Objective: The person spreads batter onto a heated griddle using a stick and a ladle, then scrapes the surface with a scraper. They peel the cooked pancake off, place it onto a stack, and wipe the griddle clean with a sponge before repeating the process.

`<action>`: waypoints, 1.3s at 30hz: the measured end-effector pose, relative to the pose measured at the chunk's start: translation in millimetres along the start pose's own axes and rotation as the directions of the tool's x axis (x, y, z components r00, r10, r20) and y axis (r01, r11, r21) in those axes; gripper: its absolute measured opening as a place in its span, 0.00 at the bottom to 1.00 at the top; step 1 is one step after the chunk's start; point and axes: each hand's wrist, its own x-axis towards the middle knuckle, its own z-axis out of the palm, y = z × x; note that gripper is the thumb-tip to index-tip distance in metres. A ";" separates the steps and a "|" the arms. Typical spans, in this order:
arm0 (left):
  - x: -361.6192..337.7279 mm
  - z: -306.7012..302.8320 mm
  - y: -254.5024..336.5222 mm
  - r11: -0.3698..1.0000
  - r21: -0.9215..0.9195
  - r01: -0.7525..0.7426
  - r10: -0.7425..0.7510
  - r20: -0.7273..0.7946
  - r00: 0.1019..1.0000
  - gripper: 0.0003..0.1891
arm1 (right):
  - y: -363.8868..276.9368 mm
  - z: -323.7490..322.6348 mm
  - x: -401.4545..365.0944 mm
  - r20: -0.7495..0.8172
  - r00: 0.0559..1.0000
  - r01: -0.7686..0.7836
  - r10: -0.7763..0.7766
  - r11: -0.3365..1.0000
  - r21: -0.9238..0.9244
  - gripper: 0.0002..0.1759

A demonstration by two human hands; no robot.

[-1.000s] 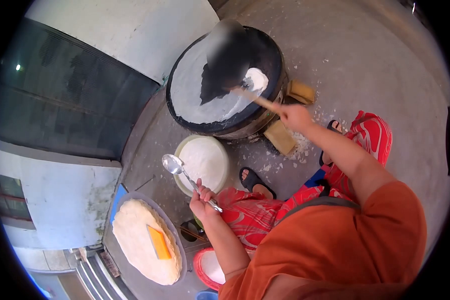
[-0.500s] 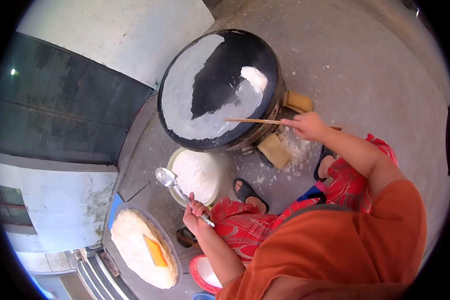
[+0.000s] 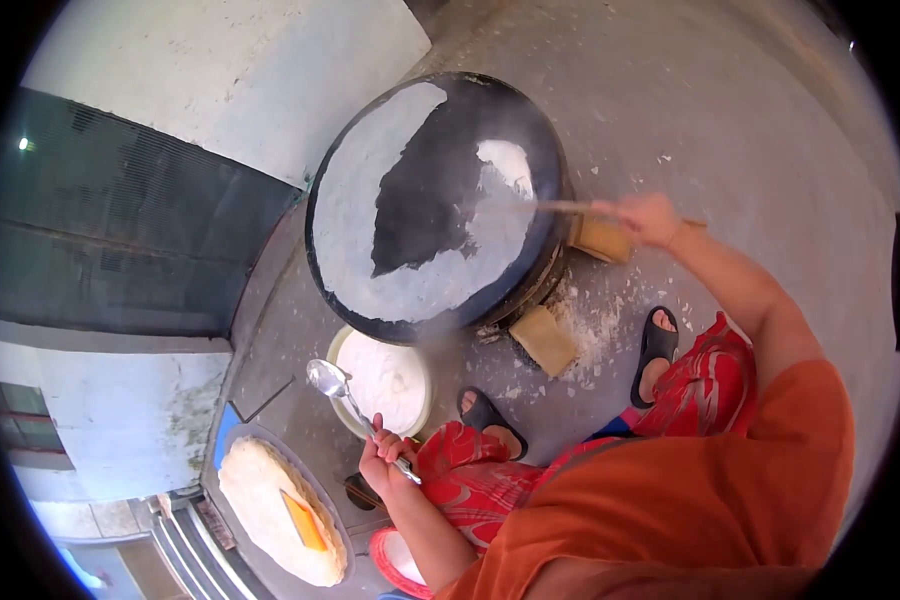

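Note:
My right hand [image 3: 650, 218] grips a thin wooden stick spreader [image 3: 545, 207] that reaches left over the round black griddle [image 3: 435, 200]. White batter [image 3: 365, 205] covers much of the griddle, with a bare dark patch in the middle. My left hand [image 3: 382, 457] holds a metal ladle [image 3: 330, 381], bowl upward, beside the round bowl of white batter [image 3: 385, 382] on the floor. I wear an orange top and red patterned trousers, with black sandals on my feet.
A tray [image 3: 342, 510] at lower left carries a stack of pale flatbreads [image 3: 260, 495] with an orange scraper [image 3: 305, 520] on it. Yellow blocks [image 3: 545, 340] prop the griddle stand. A red-rimmed bowl [image 3: 395, 560] sits near my knee. Batter flecks dot the concrete floor; a wall stands left.
My right hand has swung the spreader from the near right edge of the griddle up and away, spreading the batter wider. My left hand with the ladle has barely moved.

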 end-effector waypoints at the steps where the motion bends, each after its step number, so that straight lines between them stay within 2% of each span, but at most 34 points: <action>1: 0.8 1.1 -1.4 1.000 0.011 -0.007 0.007 -0.008 1.000 0.16 | 19.0 2.0 6.8 -0.030 0.996 -0.083 0.081 0.994 -0.074 0.21; 2: 2.9 2.4 -3.0 1.000 0.014 -0.009 0.009 -0.014 1.000 0.16 | 28.7 2.4 24.8 -0.026 0.996 -0.085 0.083 0.994 -0.069 0.21; 4: 6.2 5.9 -5.9 1.000 0.021 -0.018 0.019 -0.037 0.999 0.16 | 28.8 3.4 70.3 -0.194 0.980 -0.064 0.038 0.990 -0.129 0.25; 5: 8.2 7.9 -7.5 0.999 0.024 -0.024 0.025 -0.036 0.999 0.16 | 20.2 7.3 84.4 -0.196 0.980 -0.063 0.038 0.990 -0.124 0.25; 7: 12.2 9.8 -8.8 1.000 -0.010 -0.006 0.005 -0.060 0.998 0.17 | 2.4 15.2 100.3 -0.109 0.960 -0.245 0.256 0.964 0.107 0.28; 8: 13.2 10.8 -8.0 1.000 -0.009 -0.005 0.005 -0.057 0.998 0.17 | 1.4 13.1 91.6 -0.112 0.960 -0.245 0.257 0.964 0.107 0.28; 9: 13.1 11.8 -7.1 1.000 -0.021 0.002 -0.004 -0.064 0.998 0.17 | 4.6 7.7 74.4 -0.014 0.998 -0.067 0.069 0.990 0.128 0.29; 10: 13.7 12.9 -6.2 0.999 -0.034 0.009 -0.012 -0.069 0.998 0.17 | 13.2 4.0 63.7 0.078 0.989 0.112 -0.126 0.980 0.164 0.29; 11: 13.3 13.4 -6.1 0.999 -0.033 0.019 -0.021 -0.053 0.998 0.18 | 31.7 3.4 63.7 0.074 0.989 0.119 -0.132 0.980 0.161 0.29; 13: 15.8 15.6 -7.8 1.000 -0.030 0.008 -0.010 -0.057 0.998 0.18 | 66.3 -2.0 72.6 0.099 0.991 -0.083 0.091 0.993 -0.081 0.28; 15: 17.0 15.3 -11.3 0.999 0.017 -0.033 0.033 -0.027 0.999 0.18 | 67.7 -4.0 113.5 0.052 0.987 -0.136 0.154 0.956 -0.261 0.29; 16: 18.3 18.3 -12.9 0.999 0.021 -0.036 0.036 -0.027 0.999 0.18 | 61.0 3.3 136.5 0.050 0.987 -0.137 0.155 0.957 -0.257 0.29; 18: 20.3 23.8 -16.3 1.000 -0.015 -0.012 0.011 -0.064 0.998 0.18 | 48.2 22.0 170.9 -0.082 0.982 -0.183 0.171 0.970 -0.161 0.30; 19: 20.3 24.9 -16.5 1.000 -0.015 -0.011 0.010 -0.063 0.998 0.18 | 45.5 22.3 167.6 -0.082 0.982 -0.183 0.171 0.970 -0.162 0.30; 21: 22.1 23.5 -14.6 0.999 -0.033 0.007 -0.009 -0.071 0.997 0.18 | 39.2 18.6 156.4 0.119 0.989 -0.093 0.082 0.992 0.086 0.29; 25: 22.3 19.6 -13.8 1.000 0.005 -0.003 0.003 -0.023 1.000 0.19 | 88.3 6.1 142.8 0.154 0.984 -0.107 0.088 0.987 0.122 0.27; 27: 22.9 22.4 -15.1 1.000 -0.001 0.000 0.000 -0.021 1.000 0.19 | 85.3 6.0 173.3 0.022 0.978 -0.199 0.208 0.957 -0.213 0.27; 28: 23.0 23.1 -16.1 1.000 -0.014 0.003 -0.003 -0.015 1.000 0.19 | 72.0 10.5 188.8 0.022 0.978 -0.199 0.208 0.957 -0.212 0.27; 30: 23.9 24.0 -16.5 0.998 -0.059 0.020 -0.022 -0.033 0.999 0.19 | 48.6 29.5 218.7 -0.109 0.978 -0.193 0.177 0.968 -0.162 0.27; 31: 25.6 25.4 -15.2 0.994 -0.105 0.037 -0.042 -0.049 0.998 0.19 | 49.7 37.6 217.7 -0.111 0.978 -0.192 0.175 0.968 -0.162 0.27; 33: 24.8 22.7 -10.8 0.990 -0.130 0.056 -0.063 -0.048 0.997 0.19 | 60.4 48.5 203.3 -0.197 0.980 0.023 0.006 0.989 0.144 0.30; 34: 25.7 22.1 -8.6 0.985 -0.153 0.075 -0.083 -0.044 0.996 0.19 | 79.9 43.2 191.6 -0.205 0.979 0.030 -0.001 0.990 0.137 0.30; 36: 25.4 24.0 -6.6 0.986 -0.152 0.070 -0.078 -0.050 0.996 0.19 | 119.5 26.5 166.9 0.053 0.975 -0.217 0.215 0.976 0.031 0.32; 37: 25.2 24.0 -5.8 0.986 -0.156 0.054 -0.064 -0.060 0.996 0.19 | 111.8 18.1 171.7 0.051 0.975 -0.218 0.216 0.975 0.032 0.32; 39: 26.6 24.8 -5.2 0.987 -0.156 0.039 -0.051 -0.071 0.996 0.18 | 90.2 7.9 190.6 0.035 0.943 -0.314 0.330 0.923 -0.224 0.30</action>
